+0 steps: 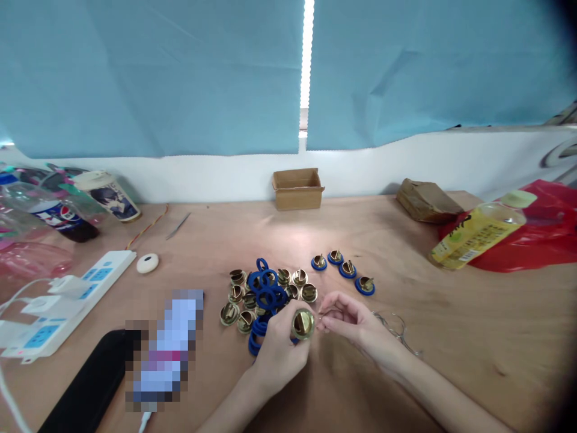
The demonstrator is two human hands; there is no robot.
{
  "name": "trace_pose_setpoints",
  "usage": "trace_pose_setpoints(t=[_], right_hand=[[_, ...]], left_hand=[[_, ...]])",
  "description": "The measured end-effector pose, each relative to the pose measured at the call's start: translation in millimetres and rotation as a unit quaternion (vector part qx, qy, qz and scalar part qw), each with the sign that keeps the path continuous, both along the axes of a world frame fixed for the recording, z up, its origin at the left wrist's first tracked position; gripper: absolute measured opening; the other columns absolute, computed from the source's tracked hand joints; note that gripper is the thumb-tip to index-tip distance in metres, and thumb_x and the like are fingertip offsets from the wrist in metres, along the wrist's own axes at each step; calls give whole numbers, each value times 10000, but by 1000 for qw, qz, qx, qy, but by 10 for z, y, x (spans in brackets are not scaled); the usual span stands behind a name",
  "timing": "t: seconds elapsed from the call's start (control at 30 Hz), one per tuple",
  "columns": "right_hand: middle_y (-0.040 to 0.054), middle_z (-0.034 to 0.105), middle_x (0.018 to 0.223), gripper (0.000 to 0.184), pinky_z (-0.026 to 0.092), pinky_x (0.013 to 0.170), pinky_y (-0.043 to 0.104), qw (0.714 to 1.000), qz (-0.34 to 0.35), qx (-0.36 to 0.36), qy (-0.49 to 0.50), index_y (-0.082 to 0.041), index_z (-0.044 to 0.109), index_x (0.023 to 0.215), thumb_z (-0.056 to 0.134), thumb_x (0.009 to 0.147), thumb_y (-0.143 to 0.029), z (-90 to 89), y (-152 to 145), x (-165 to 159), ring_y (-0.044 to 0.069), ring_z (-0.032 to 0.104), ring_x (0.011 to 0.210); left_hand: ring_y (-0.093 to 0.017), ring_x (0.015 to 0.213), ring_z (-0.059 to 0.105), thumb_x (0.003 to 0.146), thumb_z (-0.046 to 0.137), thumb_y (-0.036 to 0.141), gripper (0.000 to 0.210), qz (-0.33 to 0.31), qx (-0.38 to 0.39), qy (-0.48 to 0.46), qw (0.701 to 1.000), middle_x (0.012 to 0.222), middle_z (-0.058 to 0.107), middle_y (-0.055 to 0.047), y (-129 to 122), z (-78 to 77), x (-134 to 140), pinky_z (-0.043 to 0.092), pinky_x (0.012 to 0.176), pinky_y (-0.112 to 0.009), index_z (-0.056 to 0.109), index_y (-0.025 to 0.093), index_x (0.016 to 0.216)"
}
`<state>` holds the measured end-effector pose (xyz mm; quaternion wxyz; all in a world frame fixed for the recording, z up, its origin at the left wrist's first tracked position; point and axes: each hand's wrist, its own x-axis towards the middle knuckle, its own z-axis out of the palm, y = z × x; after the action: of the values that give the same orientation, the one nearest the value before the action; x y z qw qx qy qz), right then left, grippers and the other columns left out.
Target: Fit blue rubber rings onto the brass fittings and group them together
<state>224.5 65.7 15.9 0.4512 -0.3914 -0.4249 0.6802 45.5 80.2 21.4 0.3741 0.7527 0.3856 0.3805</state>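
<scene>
My left hand [282, 349] is closed around a round brass-coloured fitting [303, 325], its hollow side with a metal bar facing up. Just right of it, the fingertips of my right hand [354, 322] are pinched together. Whatever they hold is too small to make out. Behind my left hand lie several blue rings [267, 296] heaped over more brass fittings [246, 322]. Further back on the right, several fittings sit in blue rings [347, 268]. Beside my right wrist are thin metal rings [396, 328], partly covered by the arm.
A small open cardboard box [298, 197] stands by the wall. To the left are a power strip [97, 282], a blurred-out phone [169, 346], a black case [92, 382] and a cola bottle [63, 216]. A yellow-labelled bottle [480, 234] leans on a red bag [547, 231] at right.
</scene>
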Motion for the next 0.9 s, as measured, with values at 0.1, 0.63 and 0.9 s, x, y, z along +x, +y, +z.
trace_pose_setpoints(t=[0.1,0.63,0.9], right_hand=[[11,637,872,195,438,818,313,999,-15,8,-34,-210,605,896,691,821,-368,-6,3,5,157,586,845],[-93,443,420,370,186,393,197,991,71,-73,-88,-170,559,747,610,852,-520,23,29,88,47,311,348],[-56,529,504,296,353,445,174,992,28,-88,86,-165,556,764,671,840,-427,15,51,100,66,456,433]], left_hand=[[-135,723,596,820,530,72,138,4,7,-2,1000,810,625,2,-1,-11,-6,446,681,-224,536,193,887],[-124,670,544,862,581,225,49,37,-57,12,998,765,600,13,7,9,15,420,639,-211,564,184,882],[-131,665,506,725,721,150,549,2,-160,11,987,742,579,42,10,-2,12,416,642,-224,537,206,1238]])
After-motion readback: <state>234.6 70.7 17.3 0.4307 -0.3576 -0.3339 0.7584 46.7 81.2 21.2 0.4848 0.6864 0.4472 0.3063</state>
